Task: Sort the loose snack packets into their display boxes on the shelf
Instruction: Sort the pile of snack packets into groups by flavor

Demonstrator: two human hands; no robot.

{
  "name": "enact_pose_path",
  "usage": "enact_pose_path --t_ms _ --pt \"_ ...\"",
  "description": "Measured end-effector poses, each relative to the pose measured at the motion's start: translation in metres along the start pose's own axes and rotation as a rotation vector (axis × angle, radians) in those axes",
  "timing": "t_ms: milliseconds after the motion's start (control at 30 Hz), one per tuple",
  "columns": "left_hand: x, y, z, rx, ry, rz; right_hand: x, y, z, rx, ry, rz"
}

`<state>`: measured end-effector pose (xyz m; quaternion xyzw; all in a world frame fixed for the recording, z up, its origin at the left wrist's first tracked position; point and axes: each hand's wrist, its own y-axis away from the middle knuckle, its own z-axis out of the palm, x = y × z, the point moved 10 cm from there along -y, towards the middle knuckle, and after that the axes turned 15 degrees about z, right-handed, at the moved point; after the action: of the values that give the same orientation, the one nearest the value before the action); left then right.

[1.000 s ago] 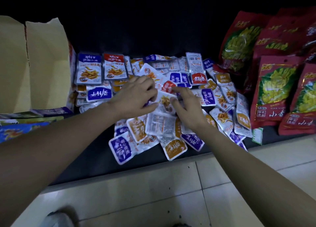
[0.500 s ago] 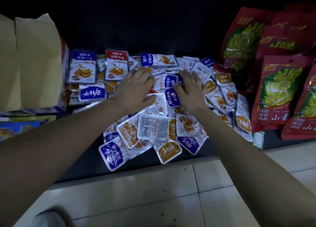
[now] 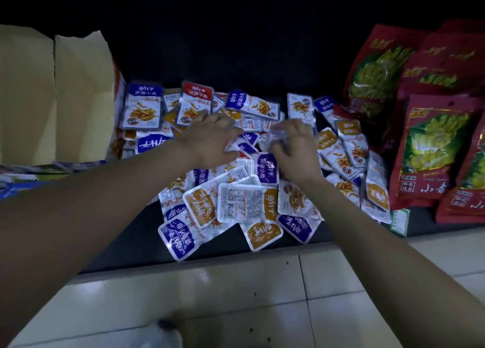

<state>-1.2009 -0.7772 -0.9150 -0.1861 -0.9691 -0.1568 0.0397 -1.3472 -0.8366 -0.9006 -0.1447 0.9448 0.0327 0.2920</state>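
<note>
Both of my arms reach forward over the pile of loose snack packets (image 3: pixel 236 203), which lies heaped on the dark shelf (image 3: pixel 126 242) between an opened cardboard display box (image 3: pixel 78 98) on the left and large red bags (image 3: pixel 433 151) on the right. My left hand (image 3: pixel 210 137) is palm down on the middle of the heap, fingers spread and bent onto the packets, thumb stretched out toward the right; I cannot tell whether it grips any packet or only presses on them. My right hand (image 3: pixel 294 143) is just beside it, also on top of the heap, with its fingers curled round a silvery packet (image 3: pixel 275 135) that is blurred, so its print cannot be read. The packets carry blue, orange and red labels and lie in every direction, some face down with their white backs up. At the back left, just beside the box's printed wall, a blue-topped packet (image 3: pixel 141 106) and a red-topped packet (image 3: pixel 195 102) stand upright side by side. A few packets at the near edge of the heap reach close to the shelf's front lip. A small green-and-white tag (image 3: pixel 400 221) stands at the shelf edge below the red bags. Pale floor tiles (image 3: pixel 236 295) lie under my forearms.
</note>
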Motion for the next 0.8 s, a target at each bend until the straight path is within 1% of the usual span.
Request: enact_pose_path --t_ms 33,100,133,167,233,300,367,400,433,467,500,533,567,600,633,667,733,800 --pt "0.0 -0.002 -0.003 -0.016 0.003 0.009 0.008 -0.01 0.001 -0.02 0.025 0.082" --pt "-0.001 -0.005 -0.009 -0.048 0.003 0.024 0.022 -0.024 0.019 -0.159 0.135 0.25" --pt "-0.002 -0.006 -0.01 -0.066 0.0 0.03 0.023 -0.025 0.029 -0.22 0.199 0.281" --pt "-0.003 -0.007 -0.011 -0.078 0.004 0.037 0.018 -0.023 0.038 -0.255 0.235 0.268" --pt "-0.005 -0.008 -0.012 -0.066 0.035 0.04 0.005 -0.016 0.049 -0.281 0.205 0.209" --pt "-0.007 -0.01 -0.017 0.002 0.055 0.04 0.0 -0.01 0.05 -0.297 0.113 0.198" --pt "-0.01 -0.011 -0.02 0.057 0.054 0.01 -0.004 -0.008 0.037 -0.317 -0.032 0.182" --pt "-0.01 -0.012 -0.02 0.077 0.038 -0.011 -0.002 -0.007 0.027 -0.306 -0.092 0.165" --pt "-0.008 -0.013 -0.021 0.104 0.018 -0.023 0.001 -0.005 0.015 -0.264 -0.103 0.157" --pt "-0.002 -0.016 -0.022 0.133 0.006 -0.014 0.01 -0.004 0.002 -0.189 -0.067 0.177" --pt "0.005 -0.018 -0.022 0.156 0.01 0.016 0.025 -0.002 -0.013 -0.088 -0.009 0.238" --pt "0.015 -0.021 -0.02 0.158 0.029 0.057 0.045 0.001 -0.026 -0.006 0.057 0.344" --pt "0.024 -0.024 -0.016 0.134 0.054 0.096 0.066 0.009 -0.036 0.016 0.13 0.49" --pt "0.032 -0.026 -0.009 0.089 0.075 0.122 0.09 0.019 -0.038 -0.026 0.208 0.643" --pt "0.037 -0.028 -0.001 0.037 0.087 0.13 0.106 0.03 -0.037 -0.103 0.297 0.742" --pt "0.04 -0.029 0.006 -0.006 0.088 0.125 0.113 0.038 -0.034 -0.174 0.366 0.772" --pt "0.042 -0.027 0.014 -0.041 0.064 0.117 0.105 0.044 -0.022 -0.241 0.395 0.692" --pt "0.044 -0.025 0.014 -0.024 0.059 0.13 0.075 0.043 -0.011 -0.249 0.285 0.573"
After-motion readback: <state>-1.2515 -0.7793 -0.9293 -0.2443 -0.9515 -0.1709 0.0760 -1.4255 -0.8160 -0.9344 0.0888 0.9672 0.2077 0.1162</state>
